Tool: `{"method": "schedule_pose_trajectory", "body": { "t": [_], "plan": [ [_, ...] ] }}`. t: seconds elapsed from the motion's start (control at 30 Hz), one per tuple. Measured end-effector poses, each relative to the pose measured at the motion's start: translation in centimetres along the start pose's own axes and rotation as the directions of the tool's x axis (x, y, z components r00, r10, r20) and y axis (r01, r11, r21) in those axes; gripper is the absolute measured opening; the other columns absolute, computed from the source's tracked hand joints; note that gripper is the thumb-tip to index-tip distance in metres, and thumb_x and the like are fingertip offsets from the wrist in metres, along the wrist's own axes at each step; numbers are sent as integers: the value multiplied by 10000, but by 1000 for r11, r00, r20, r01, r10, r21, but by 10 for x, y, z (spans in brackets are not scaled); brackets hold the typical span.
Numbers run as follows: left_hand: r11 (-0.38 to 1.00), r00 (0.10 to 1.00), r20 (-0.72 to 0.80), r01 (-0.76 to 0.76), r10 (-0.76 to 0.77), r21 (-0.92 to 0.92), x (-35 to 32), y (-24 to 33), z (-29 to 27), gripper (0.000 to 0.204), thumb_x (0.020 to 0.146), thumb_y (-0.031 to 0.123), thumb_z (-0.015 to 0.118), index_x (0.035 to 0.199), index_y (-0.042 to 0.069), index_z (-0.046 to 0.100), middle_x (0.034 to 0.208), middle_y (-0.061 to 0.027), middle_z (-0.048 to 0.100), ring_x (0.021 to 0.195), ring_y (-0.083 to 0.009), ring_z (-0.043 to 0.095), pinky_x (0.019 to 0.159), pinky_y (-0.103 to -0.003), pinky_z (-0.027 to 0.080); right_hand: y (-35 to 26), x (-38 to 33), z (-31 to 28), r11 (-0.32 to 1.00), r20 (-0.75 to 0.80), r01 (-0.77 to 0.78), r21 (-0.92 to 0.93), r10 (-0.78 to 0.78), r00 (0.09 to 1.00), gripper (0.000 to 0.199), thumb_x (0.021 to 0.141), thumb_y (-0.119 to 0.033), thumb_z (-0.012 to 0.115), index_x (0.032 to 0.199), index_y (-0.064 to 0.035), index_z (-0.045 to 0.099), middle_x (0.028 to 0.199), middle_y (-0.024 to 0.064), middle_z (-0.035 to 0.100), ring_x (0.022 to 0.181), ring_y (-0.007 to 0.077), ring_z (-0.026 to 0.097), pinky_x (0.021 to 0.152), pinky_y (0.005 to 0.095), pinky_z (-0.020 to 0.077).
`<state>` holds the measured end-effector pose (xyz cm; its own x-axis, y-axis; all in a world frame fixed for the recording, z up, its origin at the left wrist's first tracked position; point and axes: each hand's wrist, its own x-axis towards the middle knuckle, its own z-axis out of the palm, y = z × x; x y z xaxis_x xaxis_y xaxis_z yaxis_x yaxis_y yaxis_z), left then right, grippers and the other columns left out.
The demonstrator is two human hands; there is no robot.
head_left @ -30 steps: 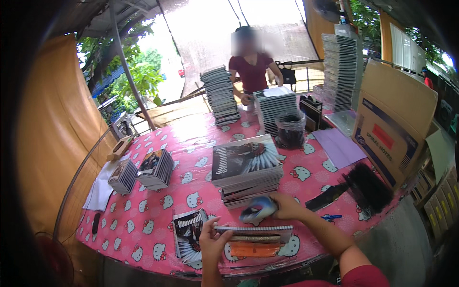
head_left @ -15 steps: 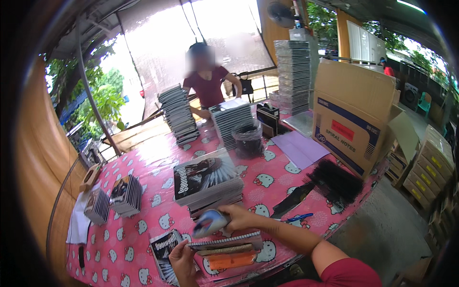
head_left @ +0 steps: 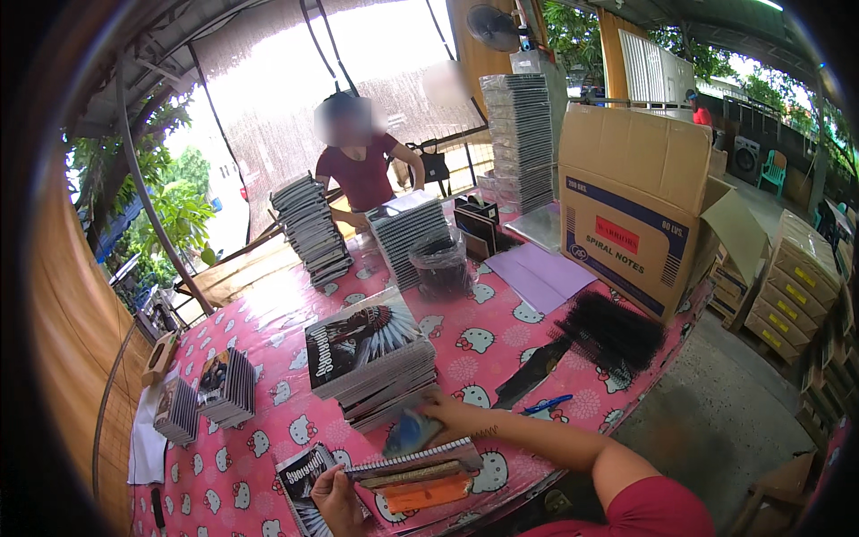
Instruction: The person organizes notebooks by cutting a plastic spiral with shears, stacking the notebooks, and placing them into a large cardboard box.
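Observation:
My left hand (head_left: 336,498) grips the near end of a spiral-bound notebook (head_left: 413,463) that lies over an orange one (head_left: 428,492) at the table's front edge. My right hand (head_left: 445,411) reaches across it and holds a small blue-green object (head_left: 408,433), which is blurred, right at the foot of the tall stack of notebooks with a dark feathered-figure cover (head_left: 369,353). A loose notebook cover (head_left: 301,474) lies by my left hand.
The table has a pink cat-print cloth (head_left: 488,345). A person in a maroon shirt (head_left: 362,174) stands at the far side among notebook stacks (head_left: 310,228). An open cardboard box (head_left: 640,201), black spiral coils (head_left: 613,331), a blue pen (head_left: 548,404) and purple sheets (head_left: 541,273) lie right.
The view has swung toward the right, bringing the cardboard box and floor into sight. My right hand with the blue-green object has moved up against the stack's base; my left still holds the notebook.

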<state>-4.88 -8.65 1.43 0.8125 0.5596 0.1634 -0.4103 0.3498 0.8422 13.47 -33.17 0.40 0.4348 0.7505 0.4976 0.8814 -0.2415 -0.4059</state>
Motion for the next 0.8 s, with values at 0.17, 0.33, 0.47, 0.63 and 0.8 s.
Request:
{"method": "schedule_pose_trajectory", "body": {
  "t": [0.17,0.33,0.47,0.63,0.8],
  "plan": [
    [997,996,75,-62,58,55,-13,12,28,143,827,97,665,929,44,580,883,-49,593,767,-113,566,703,-247,467,-13,-44,-48,896,-11,-376,237,390,921,538,740,-363,707,1148,-48,555,1342,249,367,1204,396,415,997,432,365],
    [894,914,195,-393,355,216,-16,23,37,217,751,72,718,834,28,523,849,-98,567,781,-183,596,751,-348,518,-45,-139,-81,753,-44,-631,-186,635,771,643,707,-436,715,1192,-70,503,1331,193,405,1226,369,395,982,526,337],
    [449,600,219,-752,770,482,-34,94,70,268,764,186,724,798,29,509,755,-98,550,691,-189,572,642,-308,490,-54,-169,-73,676,-12,-653,-341,691,722,701,734,-441,683,1261,-67,411,1331,189,394,1271,358,326,957,610,297],
    [140,343,236,-785,909,604,-69,102,76,225,766,149,705,801,5,536,782,-97,538,737,-214,550,656,-305,459,-40,-173,-64,674,-205,-598,-433,573,794,614,782,-411,641,1203,-15,435,1228,191,472,1171,335,429,925,550,331],
    [340,688,550,-718,473,607,-98,45,104,202,672,18,770,783,-1,602,768,-140,627,713,-232,617,626,-307,499,-67,-141,-78,801,-123,-599,0,594,795,456,791,-303,653,1110,-11,507,1087,175,566,1009,321,547,860,405,422]
  ]
}}
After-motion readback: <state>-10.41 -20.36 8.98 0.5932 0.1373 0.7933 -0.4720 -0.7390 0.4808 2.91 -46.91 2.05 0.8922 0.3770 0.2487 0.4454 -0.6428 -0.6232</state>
